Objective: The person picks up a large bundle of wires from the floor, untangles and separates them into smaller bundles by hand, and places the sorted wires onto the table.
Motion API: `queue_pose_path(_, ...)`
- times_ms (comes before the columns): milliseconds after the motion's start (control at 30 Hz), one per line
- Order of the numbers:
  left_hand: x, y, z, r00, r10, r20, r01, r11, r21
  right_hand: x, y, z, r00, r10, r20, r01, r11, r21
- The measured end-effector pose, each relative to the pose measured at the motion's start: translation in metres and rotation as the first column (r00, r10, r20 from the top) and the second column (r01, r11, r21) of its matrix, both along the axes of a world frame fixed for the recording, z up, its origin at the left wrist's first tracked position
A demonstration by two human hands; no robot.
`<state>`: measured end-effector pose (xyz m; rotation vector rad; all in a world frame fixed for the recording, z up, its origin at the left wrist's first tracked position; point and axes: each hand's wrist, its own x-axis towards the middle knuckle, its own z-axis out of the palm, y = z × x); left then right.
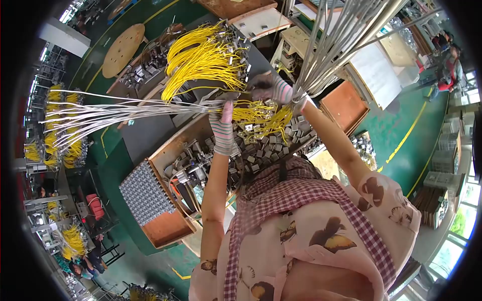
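Both my hands wear striped gloves. My left hand [223, 128] is closed round the gathered end of a bundle of white cables [135, 110], whose loose ends fan out to the left. Beside it is my right hand [278, 90]; its fingers are blurred. A second bundle of grey cables [321, 62] comes together at my right wrist and spreads up and right; how it is held is unclear. Yellow wires with small metal ends [276, 118] lie just below my hands. A larger pile of yellow wires [201, 60] sits beyond them on the dark bench.
Many small metal parts [266, 150] are heaped near my body. A tray with rows of parts [145, 193] is at the lower left, an orange-brown box [344, 106] at the right. More yellow wire bundles [73, 128] hang far left. A person [444, 80] is at the far right.
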<state>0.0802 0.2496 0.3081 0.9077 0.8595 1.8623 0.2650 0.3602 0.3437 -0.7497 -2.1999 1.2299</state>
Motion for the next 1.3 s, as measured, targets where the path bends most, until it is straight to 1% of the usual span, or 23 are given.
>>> queue_pose_path(33,-0.002,0.002,-0.001,1.000,0.008,0.005,-0.008,1.000,0.007,-0.001,0.003,0.002,0.957,0.061,-0.283,-0.097,0.989,-0.116)
queue_pose_path(133,-0.005,0.001,-0.009,0.999,0.029,-0.043,-0.032,0.997,-0.074,0.005,0.018,0.004,0.923,0.037,-0.384,-0.169,0.933,-0.317)
queue_pose_path(167,-0.004,0.000,-0.007,0.998,-0.052,-0.041,0.051,0.998,-0.019,-0.001,0.033,-0.001,0.998,-0.068,0.009,0.068,0.997,-0.023)
queue_pose_path(200,-0.002,-0.001,-0.005,0.989,-0.139,-0.046,0.141,0.989,0.035,-0.004,0.042,-0.010,0.894,-0.294,0.337,0.176,0.924,0.340)
queue_pose_path(233,-0.002,0.000,-0.001,0.972,-0.226,-0.063,0.231,0.968,0.092,-0.001,0.040,-0.019,0.895,-0.300,0.329,0.182,0.921,0.345)
queue_pose_path(300,0.008,-0.009,0.009,0.994,-0.105,-0.020,0.105,0.994,0.022,0.009,0.035,-0.025,0.914,-0.348,-0.208,0.371,0.925,0.081)
queue_pose_path(333,0.005,-0.002,0.005,0.987,-0.159,-0.037,0.161,0.982,0.094,0.021,0.013,-0.011,0.870,-0.295,-0.395,0.167,0.930,-0.328)
queue_pose_path(367,0.002,0.004,-0.004,0.976,-0.213,-0.053,0.219,0.964,0.151,0.039,0.019,-0.041,0.792,-0.273,-0.547,-0.005,0.892,-0.453)
queue_pose_path(400,0.002,0.009,-0.008,0.977,-0.210,-0.046,0.214,0.964,0.155,0.041,-0.027,-0.014,0.715,-0.092,-0.693,-0.078,0.975,-0.210)
queue_pose_path(433,0.006,0.017,-0.013,0.996,-0.089,0.009,0.089,0.996,0.030,0.046,-0.069,0.007,0.777,-0.339,-0.531,0.105,0.901,-0.422)
queue_pose_path(467,0.011,0.020,-0.019,0.998,0.034,0.047,-0.029,0.993,-0.118,0.045,-0.084,-0.003,0.780,-0.257,-0.570,0.155,0.963,-0.221)
queue_pose_path(500,0.012,0.022,0.000,0.996,0.053,-0.078,-0.050,0.998,0.047,0.038,-0.098,-0.015,0.787,-0.172,-0.592,0.199,0.980,-0.021)
queue_pose_path(600,0.021,0.043,0.021,0.996,0.057,-0.073,-0.057,0.998,-0.006,0.002,-0.111,-0.024,0.743,-0.495,-0.451,0.554,0.832,-0.002)
queue_pose_path(700,0.025,0.062,0.037,0.991,0.129,0.046,-0.123,0.986,-0.112,-0.013,-0.093,-0.046,0.494,-0.614,-0.616,0.489,0.781,-0.388)
queue_pose_path(800,-0.010,0.085,0.042,0.908,0.282,0.309,-0.281,0.958,-0.050,0.044,-0.102,0.002,0.725,-0.361,-0.587,0.139,0.911,-0.388)
queue_pose_path(833,-0.027,0.080,0.051,0.861,0.387,0.330,-0.380,0.921,-0.087,0.082,-0.108,-0.002,0.701,-0.537,-0.470,0.376,0.838,-0.396)
queue_pose_path(900,-0.075,0.071,0.047,0.803,0.454,0.386,-0.437,0.889,-0.135,0.158,-0.103,0.015,0.691,-0.405,-0.599,0.220,0.907,-0.359)
queue_pose_path(933,-0.094,0.065,0.046,0.749,0.526,0.404,-0.451,0.850,-0.271,0.180,-0.102,0.019,0.549,-0.514,-0.659,0.342,0.857,-0.384)
queue_pose_path(1000,-0.132,0.051,0.016,0.819,0.336,0.466,-0.267,0.941,-0.208,0.228,-0.092,0.029,0.425,-0.513,-0.746,0.244,0.859,-0.451)
queue_pose_path(1033,-0.107,0.034,0.041,0.763,0.471,0.442,-0.352,0.877,-0.326,0.246,-0.089,0.024,0.362,-0.550,-0.753,0.246,0.835,-0.492)
queue_pose_path(1100,-0.108,0.010,0.009,0.911,-0.006,0.411,-0.037,0.995,0.095,0.248,-0.089,0.029,0.141,-0.735,-0.663,0.534,0.621,-0.574)
queue_pose_path(1200,-0.036,-0.023,0.043,0.915,0.156,0.371,-0.169,0.986,0.002,0.218,-0.090,0.052,0.182,-0.801,-0.571,0.690,0.518,-0.505)
queue_pose_path(1300,-0.018,-0.023,0.023,0.954,0.180,0.239,-0.189,0.982,0.017,0.180,-0.086,0.079,0.438,-0.805,-0.401,0.800,0.552,-0.236)
